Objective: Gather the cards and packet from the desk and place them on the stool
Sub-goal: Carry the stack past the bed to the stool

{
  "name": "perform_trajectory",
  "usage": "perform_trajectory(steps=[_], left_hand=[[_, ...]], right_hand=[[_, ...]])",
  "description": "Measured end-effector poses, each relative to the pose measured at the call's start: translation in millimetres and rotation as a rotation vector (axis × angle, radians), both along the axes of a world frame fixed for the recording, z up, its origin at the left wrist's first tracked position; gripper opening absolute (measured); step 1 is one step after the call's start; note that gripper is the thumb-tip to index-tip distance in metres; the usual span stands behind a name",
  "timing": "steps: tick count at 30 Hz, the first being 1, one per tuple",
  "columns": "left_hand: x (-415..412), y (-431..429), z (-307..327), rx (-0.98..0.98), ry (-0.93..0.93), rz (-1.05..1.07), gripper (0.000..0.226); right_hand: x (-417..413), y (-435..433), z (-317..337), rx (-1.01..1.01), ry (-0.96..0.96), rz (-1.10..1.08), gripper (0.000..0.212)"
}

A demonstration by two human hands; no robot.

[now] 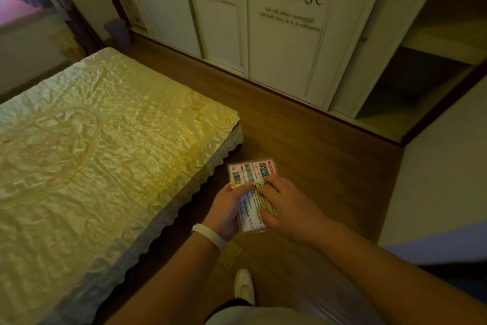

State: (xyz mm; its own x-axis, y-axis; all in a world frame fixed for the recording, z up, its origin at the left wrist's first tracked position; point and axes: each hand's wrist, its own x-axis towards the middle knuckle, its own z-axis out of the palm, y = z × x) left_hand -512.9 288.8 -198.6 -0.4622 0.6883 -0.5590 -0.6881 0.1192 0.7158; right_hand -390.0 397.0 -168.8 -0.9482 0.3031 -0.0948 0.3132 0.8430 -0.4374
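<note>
I hold a clear printed packet point(250, 174) with a barcode and pink-white label in front of me, above the wooden floor. My left hand point(229, 206) grips its left edge, with a white band on the wrist. My right hand point(284, 203) lies over its right side with fingers spread on the print. Something yellow, perhaps cards, shows at the packet's left edge under my left thumb. No desk or stool is in sight.
A bed point(100, 145) with a shiny yellow cover fills the left. White wardrobe doors point(287, 35) printed "HAPPY" stand ahead, with an open shelf section point(421, 79) at right. Brown wooden floor point(316, 140) lies between. My white shoe point(243, 285) shows below.
</note>
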Motion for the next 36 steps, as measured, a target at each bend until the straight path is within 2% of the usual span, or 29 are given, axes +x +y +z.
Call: perform_trajectory(steps=[8, 15, 23, 26, 29, 36], left_hand=[[-104.6, 60.6, 1.0, 0.070, -0.010, -0.102, 0.032], [-141.8, 97.3, -1.0, 0.089, -0.057, -0.142, 0.031], [-168.1, 145.5, -13.8, 0.023, -0.004, -0.125, 0.029], [-180.1, 166.1, -12.9, 0.009, 0.005, -0.092, 0.024], [-191.5, 196.5, -9.1, -0.026, 0.011, -0.049, 0.030], [-204.0, 304.3, 7.9, -0.040, 0.026, -0.036, 0.032]], right_hand=[[-93.2, 43.7, 14.4, 0.029, -0.056, -0.110, 0.053], [-126.4, 74.1, 18.9, 0.026, -0.092, -0.150, 0.055], [-154.3, 125.4, 7.9, -0.010, -0.083, -0.136, 0.053], [-170.5, 153.3, 3.6, -0.029, -0.092, -0.098, 0.054], [-185.5, 189.4, 1.5, -0.063, -0.080, -0.057, 0.055], [-200.2, 303.7, 6.3, -0.101, -0.072, -0.019, 0.057]])
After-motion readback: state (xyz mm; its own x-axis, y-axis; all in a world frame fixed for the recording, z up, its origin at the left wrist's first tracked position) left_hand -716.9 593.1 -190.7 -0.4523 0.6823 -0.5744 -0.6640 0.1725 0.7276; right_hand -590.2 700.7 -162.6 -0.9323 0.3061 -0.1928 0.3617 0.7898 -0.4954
